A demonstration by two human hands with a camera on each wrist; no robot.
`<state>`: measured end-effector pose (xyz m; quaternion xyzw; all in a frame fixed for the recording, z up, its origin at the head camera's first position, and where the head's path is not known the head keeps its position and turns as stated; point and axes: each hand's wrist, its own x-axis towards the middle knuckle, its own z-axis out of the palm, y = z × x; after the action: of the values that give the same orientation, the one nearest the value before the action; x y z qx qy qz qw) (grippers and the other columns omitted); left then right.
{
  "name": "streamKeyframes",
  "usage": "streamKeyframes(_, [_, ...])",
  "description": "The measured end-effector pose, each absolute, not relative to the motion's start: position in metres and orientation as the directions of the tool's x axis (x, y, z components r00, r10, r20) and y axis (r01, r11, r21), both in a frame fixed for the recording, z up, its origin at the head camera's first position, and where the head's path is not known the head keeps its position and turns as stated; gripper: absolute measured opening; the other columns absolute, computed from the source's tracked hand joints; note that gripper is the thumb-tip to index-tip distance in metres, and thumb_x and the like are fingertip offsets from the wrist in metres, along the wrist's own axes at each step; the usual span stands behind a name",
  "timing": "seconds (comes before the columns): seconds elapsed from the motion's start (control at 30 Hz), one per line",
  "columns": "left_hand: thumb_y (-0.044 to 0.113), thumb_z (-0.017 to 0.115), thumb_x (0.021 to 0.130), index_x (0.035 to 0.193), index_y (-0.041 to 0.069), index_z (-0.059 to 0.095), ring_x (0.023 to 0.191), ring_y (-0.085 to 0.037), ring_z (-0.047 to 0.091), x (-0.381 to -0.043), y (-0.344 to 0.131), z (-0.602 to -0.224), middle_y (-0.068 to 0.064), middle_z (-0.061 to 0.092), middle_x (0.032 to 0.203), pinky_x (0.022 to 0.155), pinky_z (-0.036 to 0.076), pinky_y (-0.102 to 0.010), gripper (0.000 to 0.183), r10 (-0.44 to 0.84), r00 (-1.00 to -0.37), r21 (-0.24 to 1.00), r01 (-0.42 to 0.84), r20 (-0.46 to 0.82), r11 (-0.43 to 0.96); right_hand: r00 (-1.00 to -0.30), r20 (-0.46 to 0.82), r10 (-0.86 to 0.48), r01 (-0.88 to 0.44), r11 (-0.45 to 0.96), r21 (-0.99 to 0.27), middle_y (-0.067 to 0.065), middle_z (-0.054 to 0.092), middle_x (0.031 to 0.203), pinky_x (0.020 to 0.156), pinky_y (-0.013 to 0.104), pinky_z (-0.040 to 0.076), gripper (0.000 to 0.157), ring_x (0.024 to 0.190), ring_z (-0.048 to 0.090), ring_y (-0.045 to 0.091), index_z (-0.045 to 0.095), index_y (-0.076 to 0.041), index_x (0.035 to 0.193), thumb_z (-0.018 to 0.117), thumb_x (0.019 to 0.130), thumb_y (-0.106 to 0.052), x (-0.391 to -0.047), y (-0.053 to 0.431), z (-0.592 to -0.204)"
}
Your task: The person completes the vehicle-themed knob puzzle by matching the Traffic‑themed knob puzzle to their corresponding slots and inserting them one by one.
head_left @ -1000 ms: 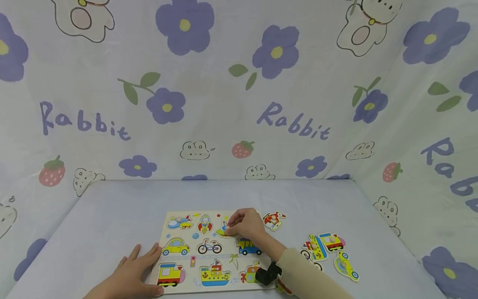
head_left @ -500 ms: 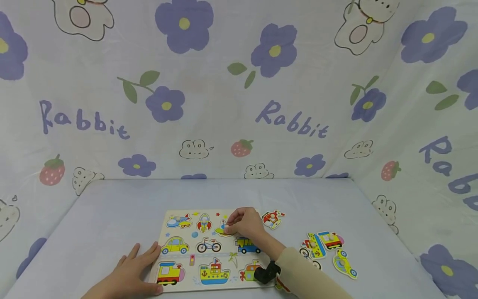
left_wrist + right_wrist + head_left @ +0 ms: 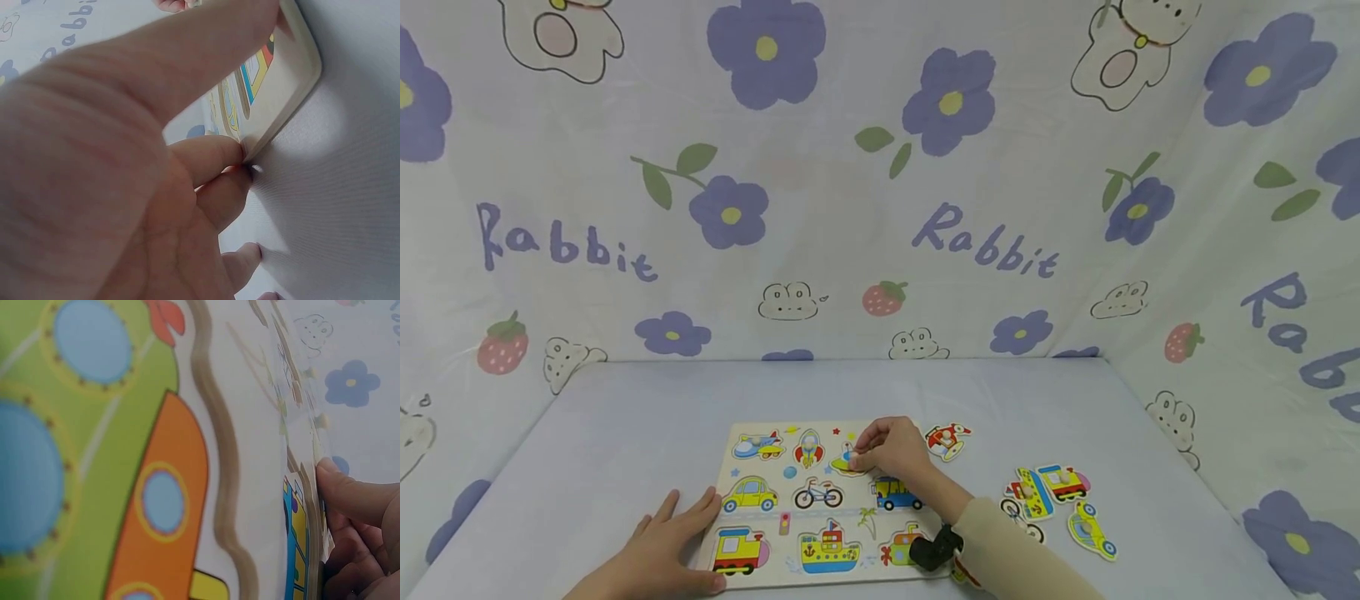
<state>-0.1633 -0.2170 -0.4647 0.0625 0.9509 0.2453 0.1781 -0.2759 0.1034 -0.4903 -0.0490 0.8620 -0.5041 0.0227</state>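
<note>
A wooden peg puzzle board (image 3: 760,521) with vehicle pictures lies on the table. My right hand (image 3: 898,454) pinches the flying saucer puzzle piece (image 3: 842,464) at the board's upper right; the fingertips hide part of it. In the right wrist view, the thumb and curled fingers of the right hand (image 3: 359,531) are at the board's far edge. My left hand (image 3: 658,546) rests along the board's left edge with fingers spread, the thumb at the near corner. The left wrist view shows fingers (image 3: 212,156) touching that edge. Knobbed airplane (image 3: 758,446) and rocket (image 3: 808,450) pieces sit in the top row.
A helicopter piece (image 3: 947,440) lies beside the board's upper right. Further right are ship (image 3: 1033,494), train (image 3: 1066,483), car (image 3: 1092,532) and bicycle (image 3: 1021,518) pieces. Another piece (image 3: 966,575) is mostly hidden under the right sleeve. A patterned cloth (image 3: 820,250) stands behind the table.
Both hands keep nearly the same places, with the flying saucer piece still pinched by the right hand. The head view shifts slightly.
</note>
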Motion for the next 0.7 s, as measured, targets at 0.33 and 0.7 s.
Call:
streamKeyframes(0.33, [0.054,0.088,0.058,0.149,0.004,0.041,0.139,-0.057,0.001,-0.1636,-0.2171,-0.4632,-0.017,0.029,0.157,0.103,0.001,-0.075,0.114,0.196,-0.928,0.484,0.019,-0.317,0.875,-0.993,0.012,-0.114,-0.064,0.459,-0.886,0.001,0.066,0.068,0.062,0.033,0.048,0.023,0.065,0.061,0.019,0.071,-0.009,0.077,0.091,0.069,-0.015,-0.2741,0.1025,-0.4888])
streamKeyframes(0.7, [0.053,0.088,0.058,0.149,0.003,0.04,0.139,-0.057,0.0,-0.1636,-0.2177,-0.4672,-0.016,0.029,0.157,0.102,0.0,-0.075,0.115,0.203,-0.93,0.505,0.022,-0.307,0.863,-0.994,0.013,-0.106,-0.061,0.47,-0.881,0.001,0.066,0.067,0.061,0.032,0.048,0.023,0.064,0.061,0.019,0.07,-0.01,0.076,0.092,0.068,-0.015,-0.2743,0.1032,-0.4894])
